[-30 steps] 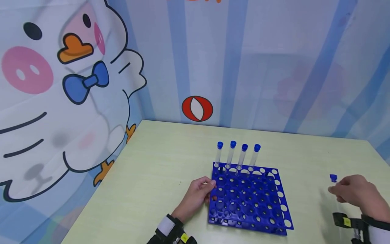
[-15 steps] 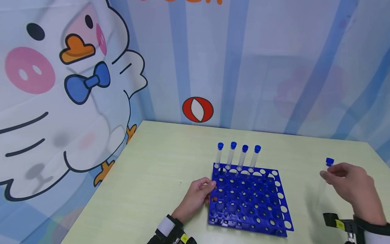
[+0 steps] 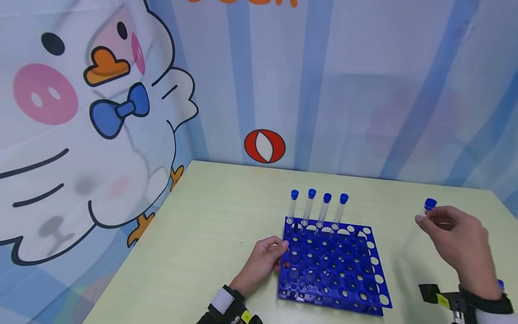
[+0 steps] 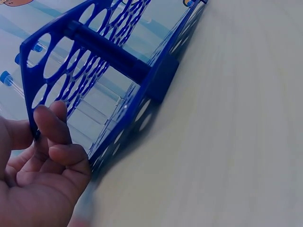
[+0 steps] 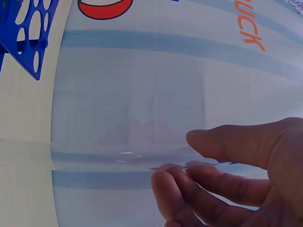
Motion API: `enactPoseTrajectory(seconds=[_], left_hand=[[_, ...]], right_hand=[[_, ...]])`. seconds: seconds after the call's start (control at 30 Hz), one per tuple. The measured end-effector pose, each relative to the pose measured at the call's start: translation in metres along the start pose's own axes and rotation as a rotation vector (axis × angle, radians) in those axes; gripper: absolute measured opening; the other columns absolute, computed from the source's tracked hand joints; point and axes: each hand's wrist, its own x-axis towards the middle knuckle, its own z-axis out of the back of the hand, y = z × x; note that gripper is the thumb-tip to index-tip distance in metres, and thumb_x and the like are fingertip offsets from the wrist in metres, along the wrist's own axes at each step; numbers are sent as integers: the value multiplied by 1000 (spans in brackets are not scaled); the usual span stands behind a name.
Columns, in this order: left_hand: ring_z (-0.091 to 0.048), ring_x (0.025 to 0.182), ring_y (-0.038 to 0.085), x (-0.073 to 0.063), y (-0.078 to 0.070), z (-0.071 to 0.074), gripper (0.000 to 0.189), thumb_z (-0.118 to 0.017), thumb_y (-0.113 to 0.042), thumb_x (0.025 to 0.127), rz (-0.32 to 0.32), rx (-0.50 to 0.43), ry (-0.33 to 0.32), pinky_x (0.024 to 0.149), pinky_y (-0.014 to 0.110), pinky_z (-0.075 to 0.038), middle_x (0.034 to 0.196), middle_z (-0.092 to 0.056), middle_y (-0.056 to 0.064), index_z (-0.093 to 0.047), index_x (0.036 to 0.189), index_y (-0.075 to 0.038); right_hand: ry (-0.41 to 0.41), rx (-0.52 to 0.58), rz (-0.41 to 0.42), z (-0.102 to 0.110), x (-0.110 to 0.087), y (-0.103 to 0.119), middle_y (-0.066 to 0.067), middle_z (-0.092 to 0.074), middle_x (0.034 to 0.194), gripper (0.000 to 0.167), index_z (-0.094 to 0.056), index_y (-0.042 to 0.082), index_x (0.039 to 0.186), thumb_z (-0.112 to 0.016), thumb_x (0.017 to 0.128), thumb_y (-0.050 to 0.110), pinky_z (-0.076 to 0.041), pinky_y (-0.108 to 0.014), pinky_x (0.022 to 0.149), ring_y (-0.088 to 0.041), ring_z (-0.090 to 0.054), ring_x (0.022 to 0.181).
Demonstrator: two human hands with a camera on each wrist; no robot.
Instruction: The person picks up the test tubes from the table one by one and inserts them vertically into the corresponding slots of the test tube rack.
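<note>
A blue plastic test tube rack (image 3: 319, 299) stands on the table, and my left hand (image 3: 261, 263) grips its left edge between thumb and fingers. Clear test tubes (image 3: 323, 211) with blue caps stand in a row in the rack's far edge. Off to the right, my right hand (image 3: 461, 240) pinches a capped test tube (image 5: 118, 158) just below its blue cap (image 3: 430, 204), in the air apart from the rack. The held tube is transparent and hard to make out in the head view. In the left wrist view, the fingers (image 4: 52, 124) wrap the rack's end corner.
Another blue cap (image 3: 501, 284) shows partly behind the right wrist. The pale table (image 3: 210, 211) runs back to a printed cloth backdrop (image 3: 356, 112) with a cartoon duck at left. Both wrists carry strapped cameras.
My right hand has raised the test tube and carried it left and away from me, closer to the rack. The left hand keeps its grip on the rack, which stays put.
</note>
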Motion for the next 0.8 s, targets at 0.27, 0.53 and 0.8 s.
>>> enactPoseTrajectory(seconds=[0.27,0.53,0.8], left_hand=[[-58,59,11,0,1,0,25,-49,-16,96,-9,-30,13,52,23,-39,62,-52,1,-51,92,8],[-60,59,12,8,15,2,27,-50,-20,95,-8,-32,6,52,22,-39,61,-51,0,-52,94,7],[-60,59,10,-1,-2,0,25,-50,-16,95,-6,-15,11,52,22,-39,61,-51,-1,-51,94,9]], right_hand=[[-48,53,10,-4,-5,9,-28,-57,106,42,-55,-4,113,-55,92,32,-45,-50,69,-41,-54,93],[-148,122,115,-5,-7,18,-21,-63,99,37,-61,1,106,-60,88,34,-41,-20,57,-18,-57,79],[-160,167,241,-14,-8,24,-18,-65,93,32,-63,2,100,-63,87,31,-39,-12,57,13,-43,68]])
